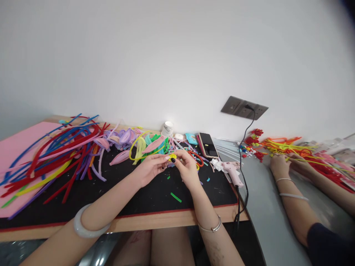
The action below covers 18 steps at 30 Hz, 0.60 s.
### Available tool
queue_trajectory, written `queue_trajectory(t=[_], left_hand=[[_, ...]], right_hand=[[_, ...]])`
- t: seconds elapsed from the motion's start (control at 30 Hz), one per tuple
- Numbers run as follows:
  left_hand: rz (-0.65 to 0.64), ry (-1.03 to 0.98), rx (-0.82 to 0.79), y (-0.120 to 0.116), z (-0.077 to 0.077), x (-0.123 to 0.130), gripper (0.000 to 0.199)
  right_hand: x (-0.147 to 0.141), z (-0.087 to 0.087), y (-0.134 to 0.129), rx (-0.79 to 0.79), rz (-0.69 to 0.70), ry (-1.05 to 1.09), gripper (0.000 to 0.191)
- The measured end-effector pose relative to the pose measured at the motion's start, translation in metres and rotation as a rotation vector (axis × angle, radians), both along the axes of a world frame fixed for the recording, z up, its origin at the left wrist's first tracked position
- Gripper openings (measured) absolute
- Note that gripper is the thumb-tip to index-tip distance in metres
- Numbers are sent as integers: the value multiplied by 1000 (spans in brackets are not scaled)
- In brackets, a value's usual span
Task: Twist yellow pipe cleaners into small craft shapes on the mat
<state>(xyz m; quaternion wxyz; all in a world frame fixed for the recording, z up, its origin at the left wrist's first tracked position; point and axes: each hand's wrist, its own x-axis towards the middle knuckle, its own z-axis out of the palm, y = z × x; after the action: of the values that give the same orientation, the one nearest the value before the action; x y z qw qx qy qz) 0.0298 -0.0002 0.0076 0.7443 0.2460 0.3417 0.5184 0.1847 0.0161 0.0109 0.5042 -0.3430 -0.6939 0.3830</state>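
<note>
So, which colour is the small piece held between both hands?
Yellow piece, clearest in the head view.

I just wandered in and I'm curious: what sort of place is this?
Probably a craft workspace. Piles of coloured pipe cleaners cover a black mat, a pink glue gun lies plugged in, and both hands pinch a small yellow piece.

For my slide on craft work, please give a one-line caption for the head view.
Left hand and right hand pinch a small yellow pipe-cleaner piece above a black mat strewn with colourful pipe cleaners.
</note>
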Motion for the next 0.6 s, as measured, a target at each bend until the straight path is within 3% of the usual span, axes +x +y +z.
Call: queue_trajectory(t=[0.37,0.6], left_hand=[[1,22,36,0,-2,1,12],[20,164,78,1,-4,-1,14]], right_hand=[[1,-2,1,-124,55,72,18],[3,-2,2,-166,59,61,19]])
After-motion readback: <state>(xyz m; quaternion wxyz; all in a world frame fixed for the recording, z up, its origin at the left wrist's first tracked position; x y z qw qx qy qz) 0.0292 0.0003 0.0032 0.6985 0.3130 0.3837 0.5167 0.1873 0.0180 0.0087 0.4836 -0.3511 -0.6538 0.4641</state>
